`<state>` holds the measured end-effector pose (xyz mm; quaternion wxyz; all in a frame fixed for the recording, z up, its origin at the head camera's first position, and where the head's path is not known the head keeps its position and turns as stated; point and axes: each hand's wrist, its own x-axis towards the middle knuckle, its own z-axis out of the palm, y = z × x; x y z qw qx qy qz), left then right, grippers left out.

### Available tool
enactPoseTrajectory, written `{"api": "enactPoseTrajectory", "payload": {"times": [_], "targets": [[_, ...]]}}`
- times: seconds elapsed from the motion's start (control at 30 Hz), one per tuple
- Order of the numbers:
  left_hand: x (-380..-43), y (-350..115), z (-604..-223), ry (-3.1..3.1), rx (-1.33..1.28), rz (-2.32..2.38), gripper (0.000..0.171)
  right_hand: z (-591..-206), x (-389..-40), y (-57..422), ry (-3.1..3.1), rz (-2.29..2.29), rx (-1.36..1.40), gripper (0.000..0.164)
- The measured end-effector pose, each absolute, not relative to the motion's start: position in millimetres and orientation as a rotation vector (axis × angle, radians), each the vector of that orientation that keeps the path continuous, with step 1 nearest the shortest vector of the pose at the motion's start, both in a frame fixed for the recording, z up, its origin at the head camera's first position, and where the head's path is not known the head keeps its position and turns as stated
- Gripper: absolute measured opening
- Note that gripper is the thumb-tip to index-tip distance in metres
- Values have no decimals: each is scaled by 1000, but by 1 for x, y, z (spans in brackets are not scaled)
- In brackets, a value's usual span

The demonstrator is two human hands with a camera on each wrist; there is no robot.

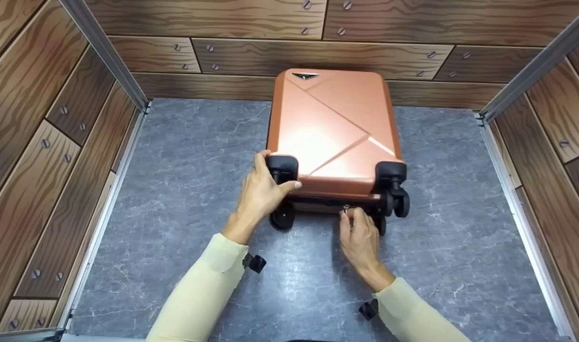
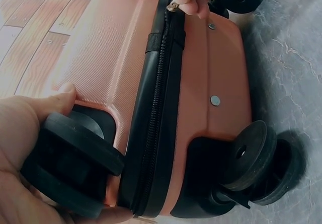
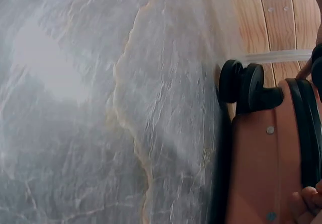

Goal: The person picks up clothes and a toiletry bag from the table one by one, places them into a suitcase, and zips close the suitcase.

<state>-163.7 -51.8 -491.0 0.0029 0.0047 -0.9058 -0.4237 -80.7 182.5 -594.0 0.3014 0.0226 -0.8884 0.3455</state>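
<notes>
A copper-pink hard-shell suitcase (image 1: 332,123) lies flat on the grey floor, its wheeled end toward me. My left hand (image 1: 262,190) grips the near left corner, thumb and fingers around the black wheel mount (image 1: 284,166). In the left wrist view a black zipper (image 2: 157,93) runs along the side between the two shells. My right hand (image 1: 360,235) pinches a small metal zipper pull (image 1: 346,207) at the near end, right of the middle. Only some fingertips of that hand show at the edge of the right wrist view.
Black double wheels (image 1: 398,202) stick out at the near right corner, close to my right hand. Wood-patterned panels (image 1: 318,57) wall the back and both sides, with metal rails (image 1: 527,218) along the floor's edges. Grey marbled floor (image 1: 199,152) surrounds the suitcase.
</notes>
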Motion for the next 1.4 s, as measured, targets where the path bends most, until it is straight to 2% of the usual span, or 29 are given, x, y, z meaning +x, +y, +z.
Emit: {"api": "enactPoseTrajectory", "payload": {"times": [0.7,0.93,1.23,1.4], "targets": [[-164,-51,-492,-2841,11,-1304,99,-592,-90,159,-2332,848,311,13],[-164,-51,-492,-2836,22,-1321,99,-588,-92,159,-2399,987,240,11],[-164,-53,-492,-2835,18,-1331,98,-578,-91,161,-2659,1092,-12,12],[-165,-52,-493,-2835,25,-1329,97,-577,-91,159,-2681,960,108,12]]}}
